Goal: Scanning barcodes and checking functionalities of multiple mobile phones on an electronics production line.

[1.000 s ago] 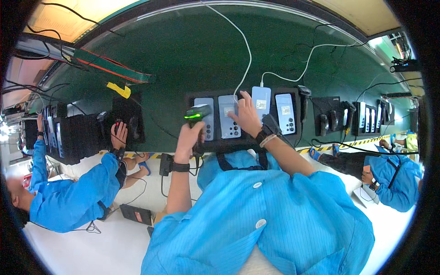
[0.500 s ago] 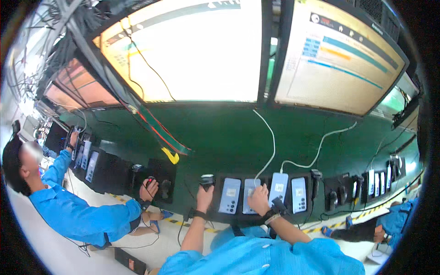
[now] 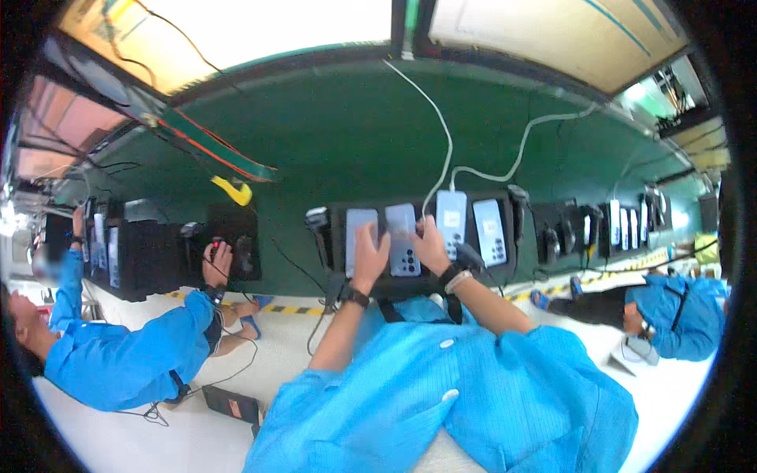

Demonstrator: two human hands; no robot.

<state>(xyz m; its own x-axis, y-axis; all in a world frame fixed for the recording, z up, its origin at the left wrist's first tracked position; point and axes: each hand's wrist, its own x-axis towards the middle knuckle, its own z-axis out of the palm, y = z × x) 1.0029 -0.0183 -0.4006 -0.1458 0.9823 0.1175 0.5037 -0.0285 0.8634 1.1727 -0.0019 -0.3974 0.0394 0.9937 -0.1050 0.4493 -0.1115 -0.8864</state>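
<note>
A black rack (image 3: 339, 236) on the green bench holds a row of upright phones. My left hand (image 3: 369, 254) lies with fingers spread over the lower part of the leftmost phone (image 3: 356, 225), beside a grey phone (image 3: 402, 251). My right hand (image 3: 432, 246) curls its fingers on that grey phone's right edge. A black wristband sits on each wrist. Right of my hands stand a phone with a white cable (image 3: 451, 221) and one more phone (image 3: 490, 232). A handheld scanner (image 3: 317, 219) rests at the rack's left end, apart from my left hand.
A co-worker in blue at the left has a hand (image 3: 217, 264) on another black rack (image 3: 236, 240). Another person in blue (image 3: 670, 315) sits at the right near more racks (image 3: 568, 232). Yellow-black floor tape (image 3: 292, 309), loose cables and a small dark box (image 3: 230, 404) lie below.
My left hand has let go of the scanner and moved right onto the phones. The view has swung up to the screens and come back down and closer.
</note>
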